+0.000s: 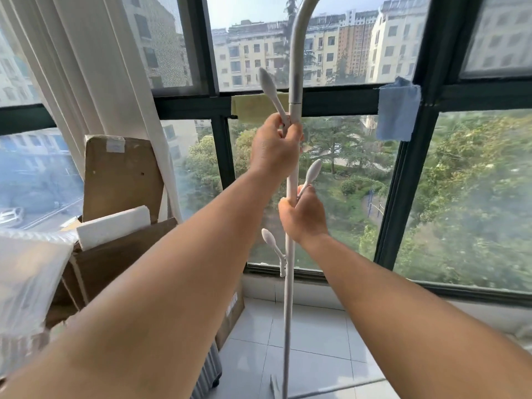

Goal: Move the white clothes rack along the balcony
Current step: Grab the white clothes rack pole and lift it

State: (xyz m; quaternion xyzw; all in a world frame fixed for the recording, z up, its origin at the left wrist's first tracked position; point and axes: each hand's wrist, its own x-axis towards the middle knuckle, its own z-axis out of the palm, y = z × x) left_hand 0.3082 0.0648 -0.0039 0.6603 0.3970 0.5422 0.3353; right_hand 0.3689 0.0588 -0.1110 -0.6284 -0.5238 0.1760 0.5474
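Note:
The white clothes rack stands upright in the middle of the view, a thin pole with short peg hooks and a top that curves away to the right. My left hand is wrapped around the pole high up, just below a joint and at the base of the upper peg. My right hand grips the pole lower down, beside a second peg that points up to the right. A third peg sticks out to the left below my right hand. The rack's foot is at the bottom edge, mostly out of view.
Dark-framed balcony windows run close behind the rack. Open cardboard boxes with white foam, plastic wrap and a grey suitcase crowd the left side. A curtain hangs at the left. White floor tiles show to the right.

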